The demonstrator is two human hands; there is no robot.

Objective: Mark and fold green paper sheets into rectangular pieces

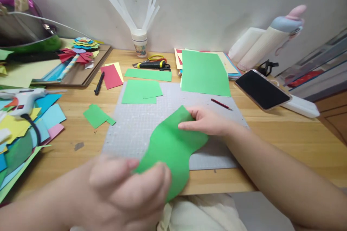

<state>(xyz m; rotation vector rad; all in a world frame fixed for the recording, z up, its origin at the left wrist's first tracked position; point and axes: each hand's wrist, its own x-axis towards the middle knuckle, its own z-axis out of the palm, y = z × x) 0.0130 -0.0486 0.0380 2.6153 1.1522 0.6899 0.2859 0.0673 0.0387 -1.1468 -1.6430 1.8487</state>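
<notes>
We're apparently positioning the green sheet [173, 148] over the near edge of the mat [130, 126], our right hand [202, 121] pinching its far end, our left hand [127, 189] at its near end, grip too blurred to tell, so the next move likely calls for steadying it.

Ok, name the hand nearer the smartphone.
Right. The right hand is left of and slightly below the smartphone in frame; the left hand is much farther left and lower.
</notes>
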